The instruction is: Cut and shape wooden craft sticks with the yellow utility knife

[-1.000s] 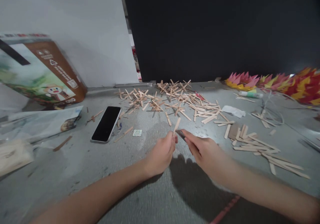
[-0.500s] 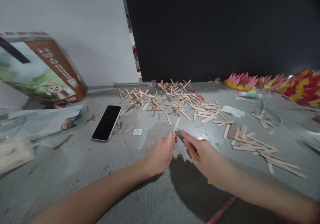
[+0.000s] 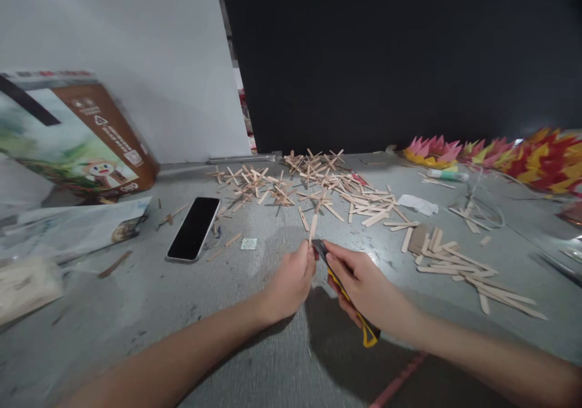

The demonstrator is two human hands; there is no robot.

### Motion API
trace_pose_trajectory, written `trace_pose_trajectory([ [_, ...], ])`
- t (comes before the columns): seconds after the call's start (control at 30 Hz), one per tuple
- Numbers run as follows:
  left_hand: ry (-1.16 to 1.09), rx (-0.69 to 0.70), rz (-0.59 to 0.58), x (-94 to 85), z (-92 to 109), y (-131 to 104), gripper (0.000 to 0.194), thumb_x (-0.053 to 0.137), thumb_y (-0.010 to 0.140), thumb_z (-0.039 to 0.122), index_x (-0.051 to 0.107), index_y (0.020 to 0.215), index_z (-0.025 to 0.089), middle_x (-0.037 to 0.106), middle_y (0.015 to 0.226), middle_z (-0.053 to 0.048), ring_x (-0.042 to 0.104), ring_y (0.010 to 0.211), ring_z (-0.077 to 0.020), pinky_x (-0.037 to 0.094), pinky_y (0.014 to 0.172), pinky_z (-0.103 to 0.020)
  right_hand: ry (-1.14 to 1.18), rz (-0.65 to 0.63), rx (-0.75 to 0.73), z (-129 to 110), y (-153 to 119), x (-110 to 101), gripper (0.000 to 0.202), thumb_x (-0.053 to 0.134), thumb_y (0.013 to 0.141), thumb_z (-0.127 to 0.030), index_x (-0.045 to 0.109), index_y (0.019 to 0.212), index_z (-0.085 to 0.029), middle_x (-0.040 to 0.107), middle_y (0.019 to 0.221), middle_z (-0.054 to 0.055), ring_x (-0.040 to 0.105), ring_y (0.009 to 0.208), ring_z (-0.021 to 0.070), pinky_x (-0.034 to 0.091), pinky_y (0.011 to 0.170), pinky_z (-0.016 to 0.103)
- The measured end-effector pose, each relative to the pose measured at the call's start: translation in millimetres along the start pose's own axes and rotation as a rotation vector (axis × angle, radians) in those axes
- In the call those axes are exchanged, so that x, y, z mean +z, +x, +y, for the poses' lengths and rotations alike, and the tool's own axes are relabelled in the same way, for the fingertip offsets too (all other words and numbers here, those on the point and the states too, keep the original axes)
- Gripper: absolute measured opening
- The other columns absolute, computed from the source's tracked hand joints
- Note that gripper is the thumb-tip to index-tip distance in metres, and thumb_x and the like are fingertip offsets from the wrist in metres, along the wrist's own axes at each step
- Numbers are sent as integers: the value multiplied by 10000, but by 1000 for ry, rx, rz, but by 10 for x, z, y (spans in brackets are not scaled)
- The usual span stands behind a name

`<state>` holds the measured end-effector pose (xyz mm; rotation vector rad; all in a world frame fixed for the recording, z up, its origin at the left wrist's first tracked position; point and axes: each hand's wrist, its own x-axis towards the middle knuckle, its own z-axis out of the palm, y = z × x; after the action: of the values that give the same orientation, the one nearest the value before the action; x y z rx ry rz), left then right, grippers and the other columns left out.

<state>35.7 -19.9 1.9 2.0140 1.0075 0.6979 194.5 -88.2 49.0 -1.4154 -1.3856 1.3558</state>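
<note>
My left hand [image 3: 293, 280] is closed around a flat wooden craft stick [image 3: 313, 227], which points up and away from me out of the fist. In my right hand [image 3: 364, 284] is a black and yellow utility knife [image 3: 348, 296], its front end right against the stick just above my left fingers. Whether the blade is cutting into the wood is too small to tell. Beyond the hands lies a pile of crossed craft sticks [image 3: 277, 190], and loose craft sticks [image 3: 459, 265] are scattered at the right.
A phone [image 3: 193, 229] lies left of my hands, near a small paper packet [image 3: 248, 244]. A printed bag [image 3: 109, 135] stands at the far left. Pink, yellow and red folded paper pieces [image 3: 541, 159] and a glue stick [image 3: 448, 175] are at the right. Dark panel [image 3: 400, 56] behind.
The knife has swung in my right hand, so its yellow handle now shows below the palm. Its tip has come nearer the stick, which stands more upright. The view has shifted slightly.
</note>
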Motion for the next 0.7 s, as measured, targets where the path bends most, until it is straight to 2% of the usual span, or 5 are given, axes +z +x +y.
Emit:
trace_pose_trajectory([
  [0.13, -33, 3, 15, -3, 6, -5, 308, 266, 1083, 357, 430, 854, 232, 502, 656, 38, 471, 580, -147, 339, 595, -291, 120, -11, 24, 9, -9, 23, 415, 478, 995, -609, 595, 1126, -234, 466, 620, -87, 396, 305, 62, 330, 260, 163],
  [0.27, -143, -9, 52, 12, -66, 19, 314, 291, 1081, 382, 417, 839, 227, 500, 658, 41, 465, 583, -137, 344, 588, -278, 427, -91, 125, 31, -7, 15, 462, 566, 977, -570, 535, 1343, -290, 523, 686, -80, 370, 335, 49, 363, 277, 165],
  [0.37, -239, -9, 42, 25, -86, 39, 351, 272, 1085, 435, 455, 882, 215, 489, 676, 40, 455, 595, -132, 358, 592, -270, 519, -87, 91, 45, 39, -29, 420, 591, 972, -557, 580, 1270, -260, 548, 696, -70, 376, 333, 49, 361, 280, 179],
  [0.57, -358, -10, -40, -3, -8, 38, 397, 293, 1081, 495, 439, 842, 214, 436, 661, 52, 406, 585, -122, 359, 575, -255, 208, 187, -109, 110, 214, -184, 413, 716, 891, -561, 676, 1045, -180, 454, 556, -89, 390, 393, 61, 316, 372, 184],
  [0.7, -299, 36, -146, -24, -26, 1, 368, 303, 1086, 454, 437, 844, 211, 453, 663, 47, 415, 589, -120, 343, 580, -254, 14, 257, -158, 188, 283, -203, 415, 819, 798, -509, 705, 1005, -169, 399, 564, -95, 364, 472, 69, 301, 429, 196],
])
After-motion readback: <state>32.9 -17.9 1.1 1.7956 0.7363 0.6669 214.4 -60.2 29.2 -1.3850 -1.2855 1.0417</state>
